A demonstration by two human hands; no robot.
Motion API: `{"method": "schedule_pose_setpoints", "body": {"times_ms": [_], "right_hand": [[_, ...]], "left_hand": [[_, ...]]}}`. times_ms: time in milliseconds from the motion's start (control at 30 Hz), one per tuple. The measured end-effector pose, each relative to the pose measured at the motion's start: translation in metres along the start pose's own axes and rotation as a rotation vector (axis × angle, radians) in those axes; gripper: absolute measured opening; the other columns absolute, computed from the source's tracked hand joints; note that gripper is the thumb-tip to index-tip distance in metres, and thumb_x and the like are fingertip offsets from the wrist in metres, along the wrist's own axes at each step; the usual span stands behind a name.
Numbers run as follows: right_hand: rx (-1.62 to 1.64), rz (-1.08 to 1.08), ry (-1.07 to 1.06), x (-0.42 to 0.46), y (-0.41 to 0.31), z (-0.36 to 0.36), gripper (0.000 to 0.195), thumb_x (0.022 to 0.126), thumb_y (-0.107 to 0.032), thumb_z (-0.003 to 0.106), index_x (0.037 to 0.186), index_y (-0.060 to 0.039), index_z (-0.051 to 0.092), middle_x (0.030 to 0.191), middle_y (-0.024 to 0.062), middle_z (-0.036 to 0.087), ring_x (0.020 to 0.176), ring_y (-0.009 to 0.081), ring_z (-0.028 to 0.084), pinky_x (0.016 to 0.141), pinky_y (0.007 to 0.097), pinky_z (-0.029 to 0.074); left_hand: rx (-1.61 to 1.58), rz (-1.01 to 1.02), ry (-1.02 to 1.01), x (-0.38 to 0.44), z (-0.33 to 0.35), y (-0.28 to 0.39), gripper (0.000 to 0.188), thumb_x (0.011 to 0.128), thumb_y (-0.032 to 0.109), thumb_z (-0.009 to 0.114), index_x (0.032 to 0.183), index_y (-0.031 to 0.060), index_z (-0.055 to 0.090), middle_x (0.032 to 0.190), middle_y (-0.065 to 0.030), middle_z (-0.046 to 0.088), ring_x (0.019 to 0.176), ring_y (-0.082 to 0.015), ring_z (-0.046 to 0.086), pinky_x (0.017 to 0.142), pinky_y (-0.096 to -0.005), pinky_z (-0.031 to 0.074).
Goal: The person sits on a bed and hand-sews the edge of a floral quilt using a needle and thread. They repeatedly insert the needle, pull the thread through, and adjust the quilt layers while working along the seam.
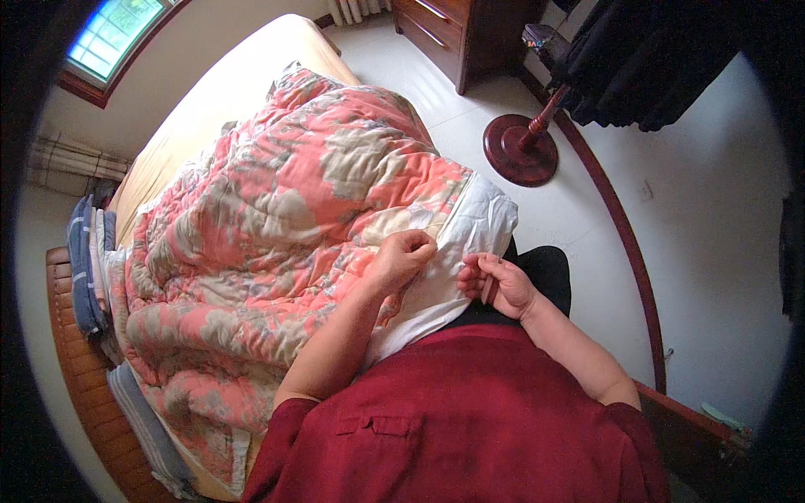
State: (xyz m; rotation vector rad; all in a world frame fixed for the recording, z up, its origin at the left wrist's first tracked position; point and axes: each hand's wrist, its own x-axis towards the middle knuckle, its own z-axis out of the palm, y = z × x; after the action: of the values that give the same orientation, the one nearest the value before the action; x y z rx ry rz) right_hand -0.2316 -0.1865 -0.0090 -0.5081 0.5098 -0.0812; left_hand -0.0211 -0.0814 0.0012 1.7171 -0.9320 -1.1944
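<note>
A quilt with a coral and beige floral pattern lies bunched over the bed. Its white fabric edge drapes over the person's lap. My left hand is curled just above the seam between the patterned cloth and the white edge; whether something thin is pinched in it cannot be made out. Over the right part of the white edge is my right hand, palm turned up and fingers bent, with thumb and forefinger close together. Anything small between those fingertips is too fine to tell.
The bed's pale yellow sheet shows beyond the quilt. Folded cloths rest by the brown padded headboard. At the right are a round wooden stand base, dark hanging clothes and a wooden drawer cabinet.
</note>
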Motion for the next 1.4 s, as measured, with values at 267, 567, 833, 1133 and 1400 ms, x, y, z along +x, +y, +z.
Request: {"method": "schedule_pose_setpoints", "body": {"times_ms": [267, 567, 833, 1133, 1400], "right_hand": [[-0.096, -0.099, 0.075, 0.012, -0.025, 0.024, 0.027, 0.096, -0.023, 0.04, 0.113, -0.0075, 0.054, 0.1, 0.0078, 0.063, 0.094, 0.0194, 0.061, 0.077, 0.0317, 0.049], [-0.017, -0.3, 0.211, 0.079, -0.045, 0.024, 0.021, 0.097, -0.02, 0.038, 0.11, -0.0077, 0.049, 0.095, 0.0094, 0.063, 0.088, 0.0188, 0.063, 0.071, 0.0281, 0.051], [0.028, -0.307, 0.171, 0.078, -0.043, 0.021, 0.021, 0.096, -0.021, 0.039, 0.11, -0.0081, 0.049, 0.094, 0.0103, 0.063, 0.088, 0.0201, 0.063, 0.072, 0.0285, 0.052], [0.005, -0.291, 0.14, 0.073, -0.042, 0.019, 0.021, 0.096, -0.02, 0.04, 0.11, -0.0083, 0.05, 0.095, 0.0099, 0.063, 0.092, 0.0205, 0.063, 0.071, 0.0286, 0.052], [-0.017, -0.277, 0.165, 0.074, -0.041, 0.015, 0.021, 0.097, -0.021, 0.04, 0.11, -0.0092, 0.051, 0.095, 0.0083, 0.064, 0.092, 0.0199, 0.063, 0.073, 0.0291, 0.051]], "left_hand": [[-0.083, -0.147, -0.095, -0.003, 0.002, 0.01, 0.02, 0.087, 0.026, 0.06, 0.077, 0.008, 0.058, 0.066, 0.0069, 0.049, 0.057, -0.0033, 0.043, 0.05, -0.0199, 0.035], [-0.398, 0.097, -0.038, -0.018, 0.006, -0.021, 0.02, 0.086, 0.016, 0.063, 0.071, 0.0059, 0.055, 0.063, 0.0058, 0.051, 0.057, -0.0033, 0.043, 0.05, -0.0202, 0.035], [-0.448, 0.119, -0.142, -0.026, 0.004, -0.005, 0.014, 0.088, 0.018, 0.062, 0.083, 0.0053, 0.056, 0.066, 0.0064, 0.049, 0.055, -0.0039, 0.041, 0.049, -0.0189, 0.034], [-0.505, 0.127, -0.452, -0.029, -0.048, 0.009, 0.017, 0.088, 0.018, 0.059, 0.08, 0.0036, 0.061, 0.064, 0.0024, 0.052, 0.055, -0.0066, 0.046, 0.051, -0.0226, 0.038], [-0.896, 0.221, -0.069, -0.04, -0.065, 0.009, 0.026, 0.092, 0.016, 0.052, 0.113, 0.0012, 0.056, 0.07, -0.0008, 0.052, 0.063, -0.0116, 0.049, 0.063, -0.0268, 0.042]]}}
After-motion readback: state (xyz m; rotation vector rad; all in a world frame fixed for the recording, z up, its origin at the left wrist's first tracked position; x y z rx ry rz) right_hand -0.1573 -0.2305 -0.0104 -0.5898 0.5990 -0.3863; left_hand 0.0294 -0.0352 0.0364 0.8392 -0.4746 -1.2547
